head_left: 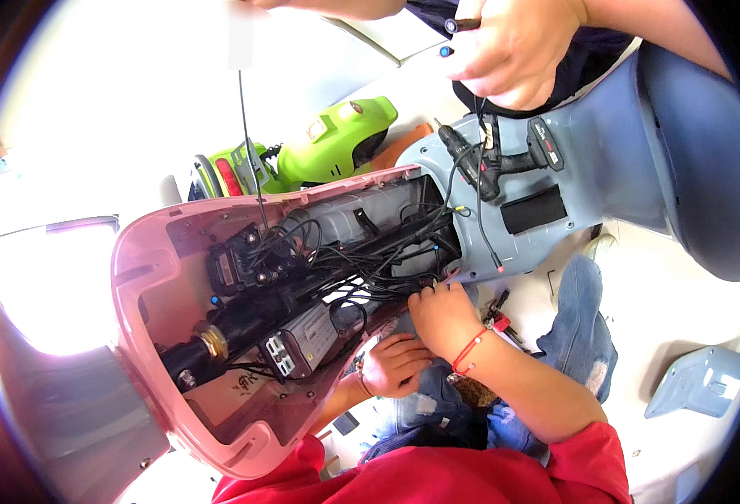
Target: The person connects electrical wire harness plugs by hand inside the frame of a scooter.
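Note:
My right hand (444,323) is at the lower edge of the open pink scooter body (139,252), where it meets the grey-blue panel (596,168), fingers curled on something small near the black wires (370,273). My left hand (395,365) is just below and left of it, outside the shell, its fingers bent; what they hold, if anything, is hidden. Inside the shell lie a black mechanical unit (235,265), a thick black tube and a silver controller box (303,340) with white connectors.
A co-worker's hand (512,50) grips dark blue-tipped pieces above a cordless drill (487,168) lying on the panel. A green scooter body (319,147) stands behind. Small tools (504,328) lie beside my jeans-clad legs. A grey-blue part (697,378) rests at the right.

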`<state>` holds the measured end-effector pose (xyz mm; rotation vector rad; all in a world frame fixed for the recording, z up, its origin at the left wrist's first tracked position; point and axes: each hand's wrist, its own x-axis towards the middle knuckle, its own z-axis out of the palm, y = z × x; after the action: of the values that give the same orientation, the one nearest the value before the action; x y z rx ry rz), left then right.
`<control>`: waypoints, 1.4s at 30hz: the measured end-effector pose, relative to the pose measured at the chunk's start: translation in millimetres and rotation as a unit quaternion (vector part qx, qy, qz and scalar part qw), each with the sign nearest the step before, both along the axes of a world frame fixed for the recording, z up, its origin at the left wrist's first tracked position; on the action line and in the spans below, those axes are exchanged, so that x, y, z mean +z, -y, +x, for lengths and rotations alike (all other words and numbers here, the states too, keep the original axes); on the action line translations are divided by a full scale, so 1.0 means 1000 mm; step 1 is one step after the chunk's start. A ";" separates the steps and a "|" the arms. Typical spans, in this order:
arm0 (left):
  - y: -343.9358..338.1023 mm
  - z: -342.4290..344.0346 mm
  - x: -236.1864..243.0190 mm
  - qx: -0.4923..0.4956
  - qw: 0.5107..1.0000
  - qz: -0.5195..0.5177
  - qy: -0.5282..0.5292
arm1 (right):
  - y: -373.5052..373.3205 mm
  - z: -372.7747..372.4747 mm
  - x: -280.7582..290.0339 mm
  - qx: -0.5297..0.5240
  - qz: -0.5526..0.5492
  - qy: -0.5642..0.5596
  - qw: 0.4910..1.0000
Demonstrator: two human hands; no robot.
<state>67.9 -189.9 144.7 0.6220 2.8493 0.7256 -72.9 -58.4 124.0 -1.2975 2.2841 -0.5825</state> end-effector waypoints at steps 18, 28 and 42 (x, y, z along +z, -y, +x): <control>-0.003 -0.001 0.004 -0.007 1.000 -0.014 -0.004 | -0.001 0.003 -0.004 -0.008 -0.013 -0.012 1.000; -0.001 -0.001 0.005 -0.001 1.000 -0.008 0.000 | -0.003 0.003 -0.003 0.003 -0.029 -0.015 0.999; 0.000 -0.003 0.004 -0.003 1.000 0.005 0.000 | 0.001 0.000 -0.007 0.007 -0.047 -0.031 0.998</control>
<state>64.9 -190.3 149.0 0.6320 2.8448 0.7387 -73.1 -59.6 117.0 -1.3937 2.3199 -0.6613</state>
